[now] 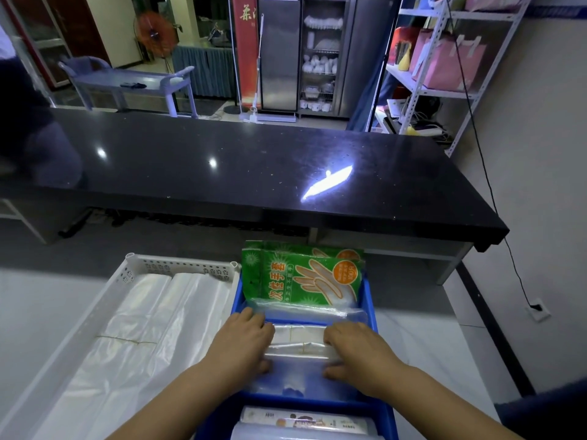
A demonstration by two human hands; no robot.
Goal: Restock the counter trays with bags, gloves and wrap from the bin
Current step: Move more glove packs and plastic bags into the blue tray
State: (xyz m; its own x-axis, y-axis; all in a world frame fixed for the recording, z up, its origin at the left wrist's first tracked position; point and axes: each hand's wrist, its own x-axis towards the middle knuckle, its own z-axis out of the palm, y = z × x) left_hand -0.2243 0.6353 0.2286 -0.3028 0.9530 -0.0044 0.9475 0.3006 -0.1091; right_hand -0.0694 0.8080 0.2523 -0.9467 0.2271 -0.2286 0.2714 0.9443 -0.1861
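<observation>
A blue tray (370, 300) with compartments stands before me on the white counter. Both hands grip a bundle of clear plastic bags (298, 347) in its middle compartment: my left hand (243, 341) holds the bundle's left end, my right hand (355, 350) its right end. Green packs of disposable gloves (301, 277) stand upright in the far compartment. Rolls of wrap (305, 422) lie in the near compartment. To the left, a white perforated tray (133, 268) holds flat stacks of white plastic bags (152, 322).
A black stone counter (254, 173) rises behind the trays. To the right are a wall socket (536, 309) with a black cable and a metal shelf (444, 58) with pink bags. A person's dark sleeve (25, 122) shows at far left.
</observation>
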